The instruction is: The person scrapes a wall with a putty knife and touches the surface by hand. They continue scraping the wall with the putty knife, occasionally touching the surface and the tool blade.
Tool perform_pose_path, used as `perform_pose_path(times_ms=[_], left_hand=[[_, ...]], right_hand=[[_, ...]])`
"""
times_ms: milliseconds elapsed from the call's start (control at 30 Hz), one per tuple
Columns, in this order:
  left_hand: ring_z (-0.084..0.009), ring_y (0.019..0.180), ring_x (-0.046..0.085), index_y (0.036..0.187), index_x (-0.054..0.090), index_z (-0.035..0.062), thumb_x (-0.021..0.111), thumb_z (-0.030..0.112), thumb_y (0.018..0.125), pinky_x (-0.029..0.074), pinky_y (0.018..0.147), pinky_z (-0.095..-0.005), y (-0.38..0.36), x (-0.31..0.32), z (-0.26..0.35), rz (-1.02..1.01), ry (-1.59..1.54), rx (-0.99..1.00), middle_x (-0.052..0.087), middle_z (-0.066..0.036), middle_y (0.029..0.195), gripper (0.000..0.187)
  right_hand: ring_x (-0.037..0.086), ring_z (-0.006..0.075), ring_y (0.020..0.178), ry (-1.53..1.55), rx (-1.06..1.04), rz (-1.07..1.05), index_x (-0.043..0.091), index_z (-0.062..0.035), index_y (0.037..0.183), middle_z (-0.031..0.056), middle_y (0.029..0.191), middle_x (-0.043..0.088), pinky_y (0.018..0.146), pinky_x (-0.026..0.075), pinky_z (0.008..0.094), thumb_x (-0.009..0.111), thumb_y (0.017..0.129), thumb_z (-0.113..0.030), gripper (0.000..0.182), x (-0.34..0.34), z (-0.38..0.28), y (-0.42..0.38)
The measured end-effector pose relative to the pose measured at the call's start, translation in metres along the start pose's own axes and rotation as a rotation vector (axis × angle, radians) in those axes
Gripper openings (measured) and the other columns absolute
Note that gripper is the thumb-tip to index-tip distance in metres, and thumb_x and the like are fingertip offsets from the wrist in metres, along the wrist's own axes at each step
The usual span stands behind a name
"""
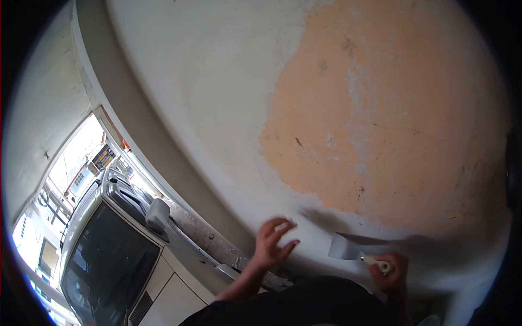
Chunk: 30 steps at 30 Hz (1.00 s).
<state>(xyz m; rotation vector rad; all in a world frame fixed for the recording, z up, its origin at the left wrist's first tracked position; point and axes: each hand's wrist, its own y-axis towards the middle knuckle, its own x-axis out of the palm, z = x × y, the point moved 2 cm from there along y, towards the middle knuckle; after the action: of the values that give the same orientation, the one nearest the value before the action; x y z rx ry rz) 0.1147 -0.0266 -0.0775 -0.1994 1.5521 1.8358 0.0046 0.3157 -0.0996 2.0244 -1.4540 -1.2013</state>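
My right hand (392, 271) is closed around the pale handle of a putty knife (345, 248). Its wide metal blade points left, close to the lower part of the wall (217, 103), and casts a dark shadow there. Left of the blade, my left hand (275, 240) is raised near the wall with its fingers apart and nothing in them. Above both hands, a large peach-orange patch (321, 125) shows on the wall, bordered by whitish coating, with grey streaks and small dark marks across it.
At the lower left stands a parked vehicle (109, 266) with a dark windshield and a side mirror (157, 213), close to my left arm. A grey column edge (163, 136) runs down the wall's left side. Beyond it, a bright opening (81, 141) shows buildings outside.
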Motion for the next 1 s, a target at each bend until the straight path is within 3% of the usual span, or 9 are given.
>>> perform_pose_path(times_ms=[67, 167, 333, 633, 667, 700, 833, 867, 1000], left_hand=[[-0.0465, 0.136, 0.051, 0.135, 0.062, 0.0051, 0.079, 0.049, 0.085, 0.042, 0.110, -0.0560, 0.044, -0.018, -0.009, 0.013, 0.298, 0.138, 0.057, -0.024, 0.143, 0.068], [-0.0432, 0.154, 0.027, 0.153, 0.047, 0.0081, 0.060, 0.073, 0.088, 0.016, 0.124, -0.0592, 0.097, -0.023, -0.011, 0.055, 0.420, 0.264, 0.039, -0.020, 0.162, 0.093], [-0.0393, 0.157, 0.018, 0.155, 0.036, -0.0061, 0.042, 0.084, 0.089, 0.001, 0.123, -0.0637, 0.119, -0.010, -0.015, -0.013, 0.843, 0.311, 0.032, -0.027, 0.163, 0.112], [-0.0321, 0.160, 0.007, 0.161, 0.027, 0.0011, 0.035, 0.090, 0.085, -0.013, 0.119, -0.0658, 0.192, -0.045, 0.011, 0.104, 0.788, 0.142, 0.022, -0.015, 0.170, 0.118], [-0.0321, 0.160, 0.007, 0.161, 0.027, 0.0011, 0.035, 0.090, 0.085, -0.013, 0.119, -0.0658, 0.198, -0.048, 0.011, 0.100, 0.791, 0.133, 0.022, -0.015, 0.170, 0.118], [-0.0331, 0.160, 0.009, 0.162, 0.027, 0.0028, 0.037, 0.089, 0.085, -0.011, 0.119, -0.0664, 0.203, -0.049, 0.012, 0.137, 0.776, 0.153, 0.022, -0.015, 0.170, 0.116], [-0.0341, 0.158, 0.017, 0.161, 0.033, 0.0090, 0.045, 0.084, 0.087, -0.004, 0.120, -0.0678, 0.192, -0.055, 0.030, 0.070, 0.645, 0.153, 0.026, -0.015, 0.169, 0.106], [-0.0338, 0.149, 0.040, 0.147, 0.057, 0.0106, 0.060, 0.071, 0.089, 0.005, 0.123, -0.0623, 0.189, -0.062, 0.039, 0.112, 0.658, 0.207, 0.049, -0.015, 0.157, 0.084], [-0.0294, 0.121, 0.067, 0.111, 0.078, 0.0119, 0.075, 0.042, 0.088, 0.018, 0.124, -0.0511, 0.181, -0.074, 0.049, 0.238, 0.197, 0.368, 0.075, -0.008, 0.117, 0.038]], right_hand=[[0.062, 0.0288, 0.092, -0.025, 0.171, 0.073, 0.071, -0.0096, 0.093, 0.0087, 0.095, 0.068, 0.088, 0.048, 0.0396, 0.084, 0.074, -0.019, 0.025, -0.007, 0.008, -0.013], [0.060, 0.0275, 0.092, 0.023, 0.203, 0.048, 0.070, -0.0100, 0.092, 0.0081, 0.094, 0.065, 0.087, 0.047, 0.0382, 0.083, 0.073, -0.018, 0.024, -0.021, 0.007, 0.002], [0.058, 0.0257, 0.093, -0.008, 0.102, 0.079, 0.069, -0.0096, 0.094, 0.0072, 0.094, 0.064, 0.087, 0.046, 0.0379, 0.083, 0.073, -0.019, 0.027, -0.034, 0.003, 0.017], [0.057, 0.0205, 0.090, 0.328, 0.355, 0.151, 0.062, -0.0071, 0.098, 0.0079, 0.097, 0.059, 0.085, 0.048, 0.0390, 0.082, 0.081, -0.048, 0.048, -0.050, 0.037, 0.001], [0.058, 0.0177, 0.078, 0.373, 0.347, 0.249, 0.060, -0.0060, 0.102, 0.0069, 0.096, 0.056, 0.067, 0.048, 0.0329, 0.083, 0.078, -0.057, 0.061, -0.047, 0.035, 0.003], [0.059, 0.0149, 0.065, 0.416, 0.337, 0.351, 0.057, -0.0049, 0.106, 0.0060, 0.096, 0.053, 0.048, 0.048, 0.0267, 0.083, 0.074, -0.066, 0.074, -0.046, 0.033, 0.003], [0.063, 0.0180, 0.071, 0.422, 0.311, 0.408, 0.057, -0.0037, 0.113, 0.0085, 0.100, 0.055, 0.053, 0.053, 0.0304, 0.084, 0.068, -0.070, 0.085, -0.045, 0.030, 0.005], [0.064, 0.0194, 0.074, 0.236, 0.131, 0.378, 0.061, -0.0041, 0.110, 0.0089, 0.099, 0.059, 0.056, 0.053, 0.0312, 0.085, 0.070, -0.066, 0.078, -0.050, 0.028, 0.010], [0.065, 0.0215, 0.074, -0.066, -0.395, 0.270, 0.066, -0.0049, 0.108, 0.0085, 0.096, 0.067, 0.058, 0.053, 0.0296, 0.090, 0.070, -0.057, 0.069, -0.068, -0.020, 0.072]])
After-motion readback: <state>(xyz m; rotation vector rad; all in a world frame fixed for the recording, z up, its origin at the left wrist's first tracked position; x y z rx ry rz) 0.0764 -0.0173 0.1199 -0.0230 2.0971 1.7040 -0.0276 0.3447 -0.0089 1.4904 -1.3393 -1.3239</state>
